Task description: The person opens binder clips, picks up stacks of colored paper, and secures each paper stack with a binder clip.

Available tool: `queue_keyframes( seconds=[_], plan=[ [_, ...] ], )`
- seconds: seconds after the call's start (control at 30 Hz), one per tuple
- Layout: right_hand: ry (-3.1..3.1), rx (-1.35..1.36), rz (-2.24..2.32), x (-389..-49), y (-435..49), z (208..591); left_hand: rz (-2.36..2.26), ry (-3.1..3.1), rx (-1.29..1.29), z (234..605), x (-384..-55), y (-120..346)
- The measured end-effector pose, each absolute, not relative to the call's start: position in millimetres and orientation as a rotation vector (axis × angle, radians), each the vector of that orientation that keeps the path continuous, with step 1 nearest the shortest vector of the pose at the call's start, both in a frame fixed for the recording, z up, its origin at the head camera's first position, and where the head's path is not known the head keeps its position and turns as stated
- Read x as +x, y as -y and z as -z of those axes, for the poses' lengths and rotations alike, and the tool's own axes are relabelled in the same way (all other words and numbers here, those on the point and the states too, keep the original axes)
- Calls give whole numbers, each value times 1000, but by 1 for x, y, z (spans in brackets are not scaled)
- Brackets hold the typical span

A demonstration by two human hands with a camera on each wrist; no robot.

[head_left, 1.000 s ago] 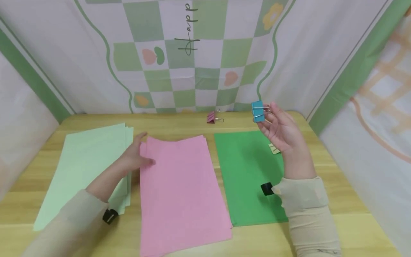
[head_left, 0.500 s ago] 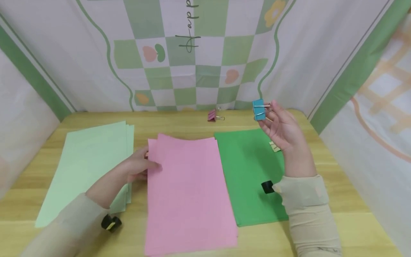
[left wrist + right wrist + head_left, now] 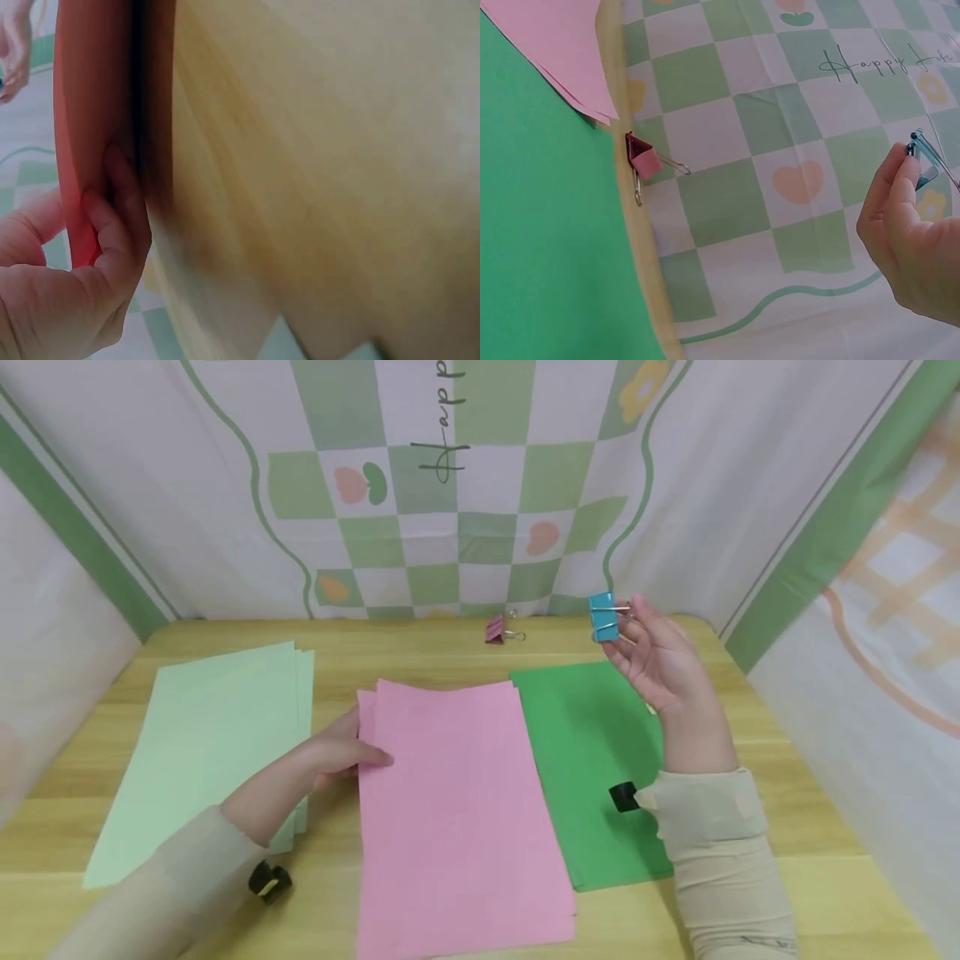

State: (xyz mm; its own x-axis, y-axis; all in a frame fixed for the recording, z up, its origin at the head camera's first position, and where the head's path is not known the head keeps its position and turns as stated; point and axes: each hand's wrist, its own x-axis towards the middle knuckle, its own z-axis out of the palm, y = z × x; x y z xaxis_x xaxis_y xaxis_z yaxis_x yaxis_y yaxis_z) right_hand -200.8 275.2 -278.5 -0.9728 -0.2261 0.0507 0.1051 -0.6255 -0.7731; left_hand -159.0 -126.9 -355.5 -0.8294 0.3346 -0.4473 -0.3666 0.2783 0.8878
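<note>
Pink sheets (image 3: 461, 827) farther right, left fingers (image 3: 129, 201) underneath

We've got pale green sheets (image 3: 217, 735) left of ctr in the head view, flat on the wood-grain surface (image 3: 817, 827), edges slightly offset. Right of ctr we see darker green paper (image 3: 573, 735). Nr the surface's far edge, approx. mid-frame, sits a reddish-pink clip (image 3: 495, 630) w/ metal handles. Top ctr, we spot a green-&-white checked cloth (image 3: 487, 541) w/ script lettering (image 3: 441, 447), peachy shapes (image 3: 543, 538) & a yellow flower (image 3: 643, 392).
</note>
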Motion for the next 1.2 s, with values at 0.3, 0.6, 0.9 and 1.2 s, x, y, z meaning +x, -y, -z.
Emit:
queue_keyframes(
  seconds=[0.3,0.6,0.9,1.2],
  plan=[
    [-1225,-233,2685,-202,-275,279,-1636,-2024,-82,341,-161,135],
    [-1234,-237,2685,-201,-277,280,-1761,-1972,-34,325,-161,135],
    [-1218,-248,2689,-201,-278,282,-1884,-2119,29,306,-161,126],
    [-1178,-217,2715,-200,-278,281,-1942,-2208,123,288,-159,111]
  ],
)
